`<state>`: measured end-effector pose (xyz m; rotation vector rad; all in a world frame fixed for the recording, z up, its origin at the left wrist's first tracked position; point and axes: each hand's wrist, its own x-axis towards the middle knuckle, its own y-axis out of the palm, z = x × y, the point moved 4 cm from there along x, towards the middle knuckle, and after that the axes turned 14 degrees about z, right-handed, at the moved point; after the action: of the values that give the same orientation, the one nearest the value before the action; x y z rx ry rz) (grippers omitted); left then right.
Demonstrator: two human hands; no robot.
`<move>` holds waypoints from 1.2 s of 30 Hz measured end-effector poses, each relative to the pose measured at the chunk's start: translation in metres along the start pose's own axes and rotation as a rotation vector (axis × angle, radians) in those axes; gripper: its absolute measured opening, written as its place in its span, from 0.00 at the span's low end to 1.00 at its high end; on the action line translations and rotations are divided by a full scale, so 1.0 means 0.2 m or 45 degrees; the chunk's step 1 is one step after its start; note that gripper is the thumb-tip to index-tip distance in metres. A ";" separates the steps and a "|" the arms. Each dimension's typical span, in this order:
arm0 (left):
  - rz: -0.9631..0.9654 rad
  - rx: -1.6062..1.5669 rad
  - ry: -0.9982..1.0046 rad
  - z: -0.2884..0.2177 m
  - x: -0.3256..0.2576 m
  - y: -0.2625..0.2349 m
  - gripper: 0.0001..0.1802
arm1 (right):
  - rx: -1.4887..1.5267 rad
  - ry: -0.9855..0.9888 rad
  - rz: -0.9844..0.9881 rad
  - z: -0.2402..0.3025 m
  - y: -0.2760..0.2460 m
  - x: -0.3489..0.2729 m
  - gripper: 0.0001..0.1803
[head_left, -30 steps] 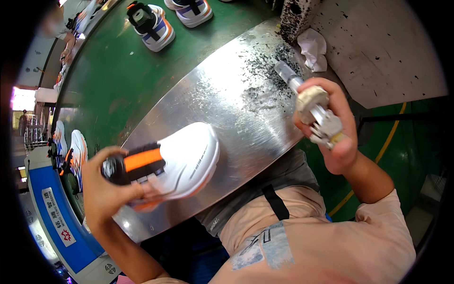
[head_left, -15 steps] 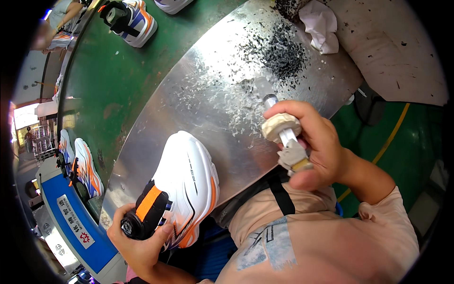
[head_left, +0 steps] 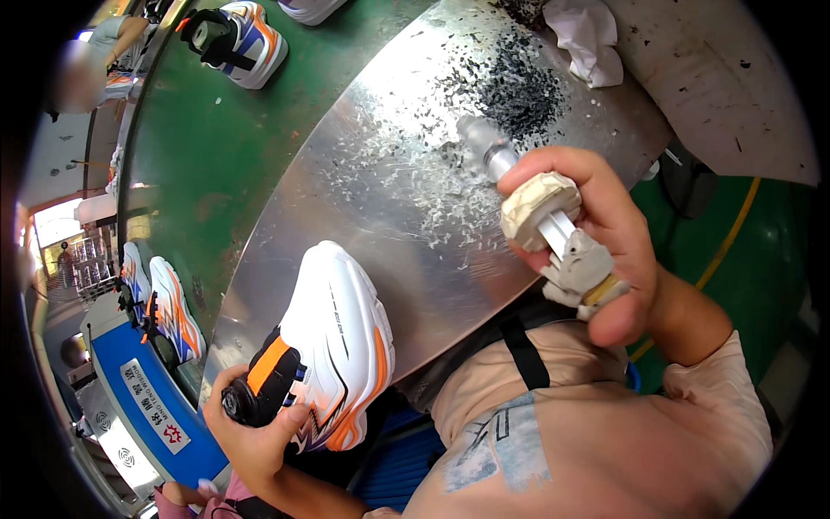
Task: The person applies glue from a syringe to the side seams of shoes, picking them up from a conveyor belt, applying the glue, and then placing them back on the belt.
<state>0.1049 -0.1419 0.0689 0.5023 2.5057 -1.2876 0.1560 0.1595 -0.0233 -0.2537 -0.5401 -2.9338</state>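
Observation:
My left hand (head_left: 259, 445) is closed round the heel end of a white running shoe (head_left: 333, 303) with orange and black parts. Its toe points away from me, and a black round piece (head_left: 242, 405) fills the ankle opening. An orange strip crosses the black tongue. In my right hand (head_left: 627, 229) is a syringe (head_left: 562, 232) with a clear barrel, a white plunger and thick cream wrapping at its flange and plunger end. Its blurred tip points up and left over the metal sheet (head_left: 406, 303), apart from the shoe.
White flakes (head_left: 445, 190) and a heap of black scraps (head_left: 523, 95) lie on the sheet. A crumpled white cloth (head_left: 588, 39) sits beyond. Other shoes stand on the green table (head_left: 207, 164); a blue-fronted machine (head_left: 147, 381) is at left. Another person (head_left: 128, 39) is far left.
My right hand has moved right and a little nearer with the syringe. The shoe stays almost in place in my left hand. The view has shifted slightly.

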 end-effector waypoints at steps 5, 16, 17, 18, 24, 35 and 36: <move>0.128 -0.122 0.109 0.11 0.16 -0.03 0.30 | -0.898 -0.226 0.160 0.02 -0.11 0.02 0.43; -0.423 -0.295 0.388 -0.24 1.07 0.02 0.39 | -1.321 -0.005 0.165 -0.08 -0.19 -0.12 0.37; -0.466 -0.066 0.498 -0.26 1.17 0.10 0.38 | -1.355 -0.016 0.157 -0.09 -0.19 -0.13 0.37; -0.413 0.110 0.743 -0.27 1.22 0.18 0.34 | -1.387 -0.050 0.167 -0.09 -0.18 -0.13 0.37; -0.522 0.160 0.804 -0.33 1.30 0.41 0.36 | -1.435 -0.091 0.089 -0.11 -0.29 -0.20 0.36; -1.302 0.440 0.014 0.72 0.73 -0.06 0.36 | -1.352 -0.052 -0.060 -0.14 -0.48 -0.29 0.42; -1.479 0.441 -0.121 0.78 0.68 -0.08 0.37 | -1.315 -0.095 -0.097 -0.13 -0.53 -0.31 0.43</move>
<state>-0.0108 -0.2558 -0.0611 -1.1143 2.4768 -2.0095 0.1935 0.2539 -0.0954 -0.4394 1.0192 -2.9806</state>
